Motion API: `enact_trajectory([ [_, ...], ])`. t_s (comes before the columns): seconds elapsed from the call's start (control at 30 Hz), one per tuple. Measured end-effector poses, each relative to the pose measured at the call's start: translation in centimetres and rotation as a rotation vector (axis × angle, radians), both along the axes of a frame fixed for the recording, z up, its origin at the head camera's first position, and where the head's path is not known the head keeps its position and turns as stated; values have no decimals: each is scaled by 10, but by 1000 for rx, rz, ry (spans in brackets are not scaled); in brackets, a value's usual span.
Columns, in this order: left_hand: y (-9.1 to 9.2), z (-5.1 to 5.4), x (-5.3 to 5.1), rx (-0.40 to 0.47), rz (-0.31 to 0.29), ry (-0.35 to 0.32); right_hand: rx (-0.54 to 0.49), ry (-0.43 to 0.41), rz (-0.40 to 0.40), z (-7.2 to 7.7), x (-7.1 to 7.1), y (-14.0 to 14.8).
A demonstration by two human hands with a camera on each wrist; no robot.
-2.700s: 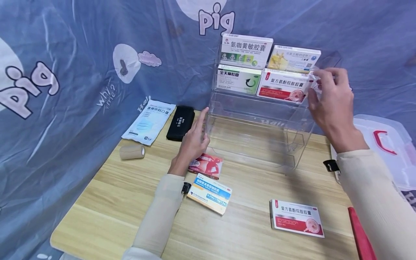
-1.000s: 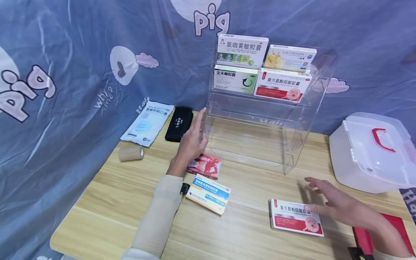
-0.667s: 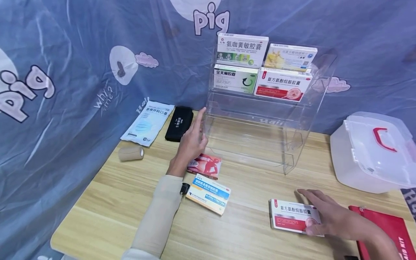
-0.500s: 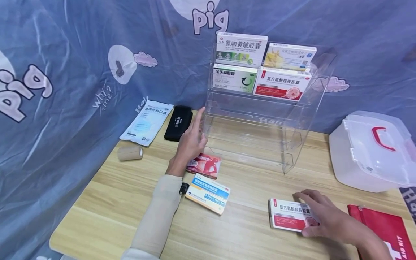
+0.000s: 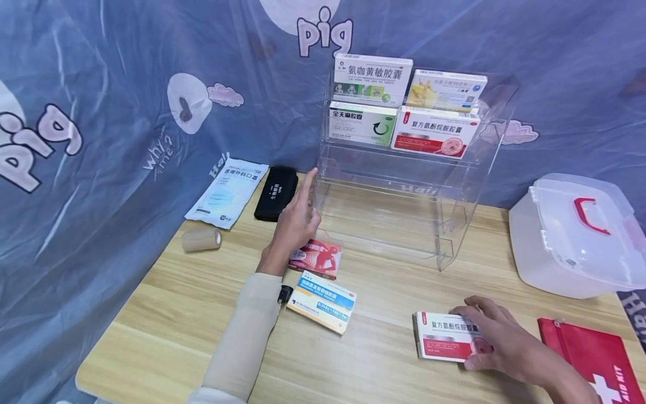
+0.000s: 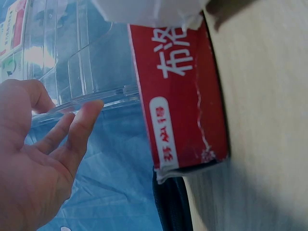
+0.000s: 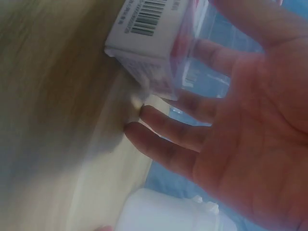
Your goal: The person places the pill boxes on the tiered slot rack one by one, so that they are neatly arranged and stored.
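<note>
My right hand (image 5: 510,342) pinches the right end of a white and red capsule box (image 5: 446,345) lying at the front right of the table, thumb on the near edge and fingers on the far edge. The right wrist view shows that box's barcode end (image 7: 144,24) beside the fingers. My left hand (image 5: 295,219) rests its extended fingers against the left side of a clear acrylic display rack (image 5: 378,207). Several medicine boxes fill the rack's upper tiers, including a matching red and white one (image 5: 434,133). A red box (image 5: 318,258) lies just below my left hand.
A blue and orange box (image 5: 323,301) lies near my left wrist. Farther left are a mask packet (image 5: 227,192), a black case (image 5: 276,193) and a bandage roll (image 5: 202,240). A translucent lidded bin (image 5: 580,241) and a red first-aid pouch (image 5: 590,353) stand at the right.
My right hand has left the rack's upper right box, come down to the table and closed on the capsule box lying there. The left hand has stayed at the rack's side.
</note>
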State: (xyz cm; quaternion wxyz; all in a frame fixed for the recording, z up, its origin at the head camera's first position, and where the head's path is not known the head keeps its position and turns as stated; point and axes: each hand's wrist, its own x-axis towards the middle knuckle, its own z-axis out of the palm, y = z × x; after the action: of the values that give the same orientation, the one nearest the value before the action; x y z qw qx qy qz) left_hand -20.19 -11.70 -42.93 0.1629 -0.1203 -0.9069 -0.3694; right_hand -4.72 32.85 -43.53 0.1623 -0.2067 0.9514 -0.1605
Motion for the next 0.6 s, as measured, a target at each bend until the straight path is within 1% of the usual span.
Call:
enact_trajectory([
  [0.1,0,-1,0,1,2,1,-10,-9,-14,1,-1,-2],
  [0.23,-1,-1,0,2,3,-2,-27,-69,-56,4,-4,-5],
  [0.33,0,0,0,3,1,-9,-62,-88,-82,4,-6,-5],
  [0.47,0,0,1,1,1,-14,-149,-14,-106,2,-5,-2],
  [0.6,0,0,1,-2,5,-14,-265,123,-74,-1,-3,2],
])
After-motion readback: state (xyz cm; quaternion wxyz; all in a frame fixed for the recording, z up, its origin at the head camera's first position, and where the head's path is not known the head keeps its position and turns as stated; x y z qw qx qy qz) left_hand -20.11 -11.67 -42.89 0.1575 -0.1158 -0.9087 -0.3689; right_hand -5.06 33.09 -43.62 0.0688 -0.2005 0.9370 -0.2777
